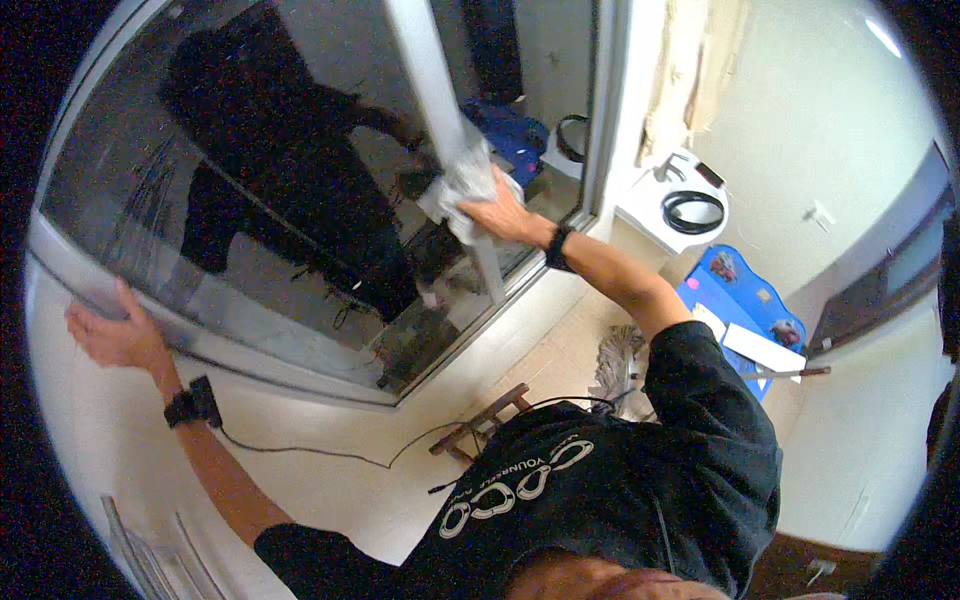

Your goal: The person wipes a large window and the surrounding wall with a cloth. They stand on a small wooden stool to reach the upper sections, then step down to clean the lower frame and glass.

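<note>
My right hand (501,211) grips a crumpled pale cloth (466,180), pressing it around the metal mullion (431,67) of a window. Dark glass (300,150) on both sides of that bar mirrors a dark figure and parts of the room. At far left, my left hand (124,334) is spread against the edge of the window frame (225,341), thumb raised along it, holding no loose item. Both wrists wear black bands, and a thin cable (315,452) trails from the left one.
A brown wooden stool (480,420) and a grey mop head (619,360) are below me. On my right stand a white ledge (637,214) bearing a black coil (694,211), and a blue piece of furniture (701,289) with white boards. Metal strips (142,555) lean at lower left.
</note>
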A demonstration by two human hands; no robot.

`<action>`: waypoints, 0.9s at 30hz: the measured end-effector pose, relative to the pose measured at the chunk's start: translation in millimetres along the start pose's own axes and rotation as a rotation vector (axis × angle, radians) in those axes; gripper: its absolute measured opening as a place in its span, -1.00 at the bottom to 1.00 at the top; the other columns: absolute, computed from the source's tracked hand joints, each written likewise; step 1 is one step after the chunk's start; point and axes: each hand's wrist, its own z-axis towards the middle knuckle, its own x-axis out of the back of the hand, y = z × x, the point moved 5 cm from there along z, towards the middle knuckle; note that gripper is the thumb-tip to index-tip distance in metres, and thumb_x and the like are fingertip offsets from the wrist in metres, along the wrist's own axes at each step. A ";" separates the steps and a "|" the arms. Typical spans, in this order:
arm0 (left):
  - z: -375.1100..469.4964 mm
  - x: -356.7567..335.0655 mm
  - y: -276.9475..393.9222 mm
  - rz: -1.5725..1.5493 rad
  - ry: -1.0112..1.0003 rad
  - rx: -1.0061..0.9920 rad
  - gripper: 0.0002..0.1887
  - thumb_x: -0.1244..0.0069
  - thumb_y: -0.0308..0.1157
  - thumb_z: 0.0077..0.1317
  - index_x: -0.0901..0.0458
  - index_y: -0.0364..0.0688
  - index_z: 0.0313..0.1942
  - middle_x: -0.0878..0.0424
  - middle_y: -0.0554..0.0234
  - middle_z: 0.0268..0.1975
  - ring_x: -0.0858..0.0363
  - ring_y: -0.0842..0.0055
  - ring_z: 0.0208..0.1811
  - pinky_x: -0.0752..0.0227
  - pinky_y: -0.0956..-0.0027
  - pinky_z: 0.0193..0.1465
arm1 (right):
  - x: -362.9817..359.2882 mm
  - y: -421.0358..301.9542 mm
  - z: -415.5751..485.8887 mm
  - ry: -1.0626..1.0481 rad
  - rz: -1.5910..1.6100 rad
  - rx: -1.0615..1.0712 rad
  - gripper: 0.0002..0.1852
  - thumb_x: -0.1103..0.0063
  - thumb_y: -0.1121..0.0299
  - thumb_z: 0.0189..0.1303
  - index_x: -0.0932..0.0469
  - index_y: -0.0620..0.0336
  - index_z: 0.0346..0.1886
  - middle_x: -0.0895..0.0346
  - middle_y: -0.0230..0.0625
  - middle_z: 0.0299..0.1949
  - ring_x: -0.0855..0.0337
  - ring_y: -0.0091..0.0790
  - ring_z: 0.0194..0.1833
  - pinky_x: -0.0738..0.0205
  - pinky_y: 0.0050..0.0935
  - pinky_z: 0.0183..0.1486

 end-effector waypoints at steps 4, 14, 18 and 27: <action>-8.9 -8.7 -11.0 0.069 -0.037 0.026 -0.17 -0.13 0.26 0.21 -0.49 -0.30 0.23 -0.50 -0.18 0.26 -0.43 0.01 0.30 -0.33 -0.05 0.28 | 110.3 33.0 117.1 0.515 -0.027 -0.003 -0.55 -0.26 0.34 0.05 -0.61 -0.18 0.09 -0.56 -0.26 0.10 -0.42 -0.02 0.22 -0.18 0.16 0.21; -10.4 -8.4 -22.7 0.095 0.021 -0.007 -0.21 -0.09 0.27 0.25 -0.54 -0.28 0.19 -0.56 -0.11 0.21 -0.51 0.07 0.25 -0.42 0.00 0.22 | 70.5 30.0 98.7 0.488 -0.023 -0.154 -0.71 -0.12 0.34 0.12 -0.60 -0.15 -0.06 -0.43 -0.09 -0.08 -0.38 0.04 0.03 -0.23 0.16 0.03; -8.1 -5.1 -20.8 0.094 -0.049 0.025 -0.22 -0.07 0.26 0.26 -0.52 -0.26 0.22 -0.54 -0.14 0.23 -0.49 0.04 0.27 -0.39 -0.02 0.24 | -13.4 3.8 -4.2 0.301 0.106 -0.095 -0.62 -0.07 0.14 0.30 -0.55 -0.03 0.15 -0.48 -0.11 0.22 -0.27 0.15 0.30 0.04 0.15 0.37; -4.3 6.8 -8.0 0.014 0.018 0.025 -0.22 -0.08 0.23 0.27 -0.50 -0.26 0.25 -0.49 -0.18 0.28 -0.45 0.00 0.29 -0.35 -0.02 0.29 | 42.2 25.2 44.2 0.475 0.712 -0.398 -0.57 -0.21 0.34 0.05 -0.57 -0.02 0.07 -0.45 -0.12 0.22 -0.36 0.06 0.27 -0.11 0.09 0.31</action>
